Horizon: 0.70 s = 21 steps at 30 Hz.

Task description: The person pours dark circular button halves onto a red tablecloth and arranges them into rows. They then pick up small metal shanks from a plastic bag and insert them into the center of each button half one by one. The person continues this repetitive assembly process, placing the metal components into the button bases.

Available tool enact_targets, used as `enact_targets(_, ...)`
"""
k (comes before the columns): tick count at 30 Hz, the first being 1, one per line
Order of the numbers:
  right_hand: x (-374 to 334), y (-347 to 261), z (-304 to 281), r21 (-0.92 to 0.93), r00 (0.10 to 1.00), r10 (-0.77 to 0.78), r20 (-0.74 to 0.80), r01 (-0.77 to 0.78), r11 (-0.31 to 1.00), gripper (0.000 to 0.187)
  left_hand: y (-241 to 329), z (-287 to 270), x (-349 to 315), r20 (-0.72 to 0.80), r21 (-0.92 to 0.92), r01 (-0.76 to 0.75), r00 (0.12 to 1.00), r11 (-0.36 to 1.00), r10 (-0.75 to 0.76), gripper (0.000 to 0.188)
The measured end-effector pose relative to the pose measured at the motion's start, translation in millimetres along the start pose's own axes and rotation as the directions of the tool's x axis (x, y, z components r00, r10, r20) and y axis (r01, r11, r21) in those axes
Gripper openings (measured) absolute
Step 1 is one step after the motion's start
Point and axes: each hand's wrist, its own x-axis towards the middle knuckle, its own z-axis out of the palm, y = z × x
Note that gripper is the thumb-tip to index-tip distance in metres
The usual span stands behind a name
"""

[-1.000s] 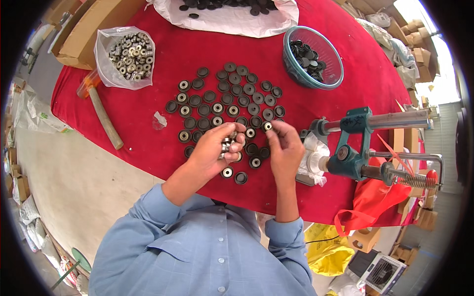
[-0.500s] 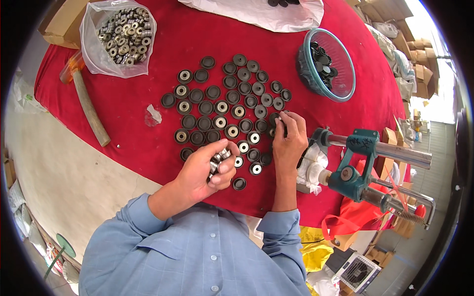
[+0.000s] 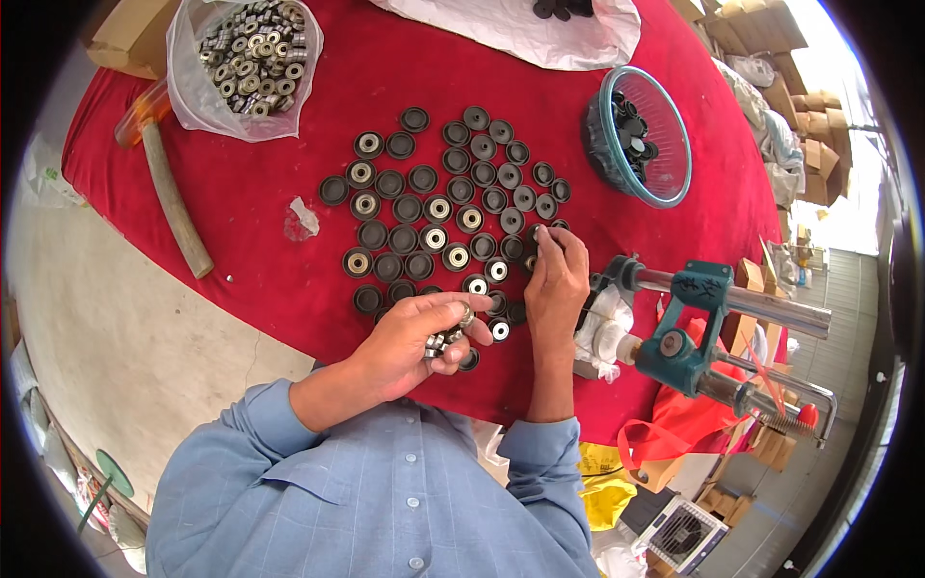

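Observation:
My left hand (image 3: 390, 345) is curled around several small metal bearings (image 3: 443, 342), palm up. One bearing (image 3: 466, 315) sits at its thumb tip. Over the right side of a spread of round black caps (image 3: 408, 208), my right hand (image 3: 559, 279) has its fingertips pinched together at one cap (image 3: 533, 233). Whether a bearing is between those fingers is hidden. Some caps have a bearing seated in the middle, such as this filled cap (image 3: 435, 238); others are hollow or show a small centre stub. My left hand covers part of the nearest caps.
A clear plastic bag (image 3: 188, 114) of bearings lies far left, beside a wooden-handled hammer (image 3: 173, 202). A teal basin (image 3: 682, 178) of black parts stands far right. A green hand press (image 3: 679, 342) is right of my right hand. A white sack (image 3: 482, 31) lies at the back.
My left hand has moved right, and a bearing now shows at its thumb tip. My right fingertips have shifted slightly left and remain pinched by the caps. The view has shifted a little.

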Motion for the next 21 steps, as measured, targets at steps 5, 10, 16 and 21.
enact_targets(5,-12.4,-6.1,-1.5,-0.075,0.999,0.007,0.032,-0.004,0.997,0.047,-0.9,5.8,-2.6,-0.013,0.097,-0.026,1.000,0.995,0.028,0.041)
enact_targets(10,-13.8,-13.8,-6.1,-0.174,0.998,0.014,0.068,-0.002,0.985,0.048,0.1,11.5,-6.0,-0.004,0.185,-0.059,0.998,0.981,0.061,0.039)
enact_targets(16,5.9,-24.0,-29.2,0.007,0.993,0.073,0.088,-0.074,0.997,0.043,5.4,9.3,2.5,-0.030,0.309,-0.078,0.995,0.948,0.092,0.036)
enact_targets(21,-7.1,-68.4,-62.3,0.558,0.975,-0.036,0.221,-0.097,0.824,0.041,8.5,3.5,4.9,-0.071,0.348,-0.146,0.981,0.926,0.181,0.033)
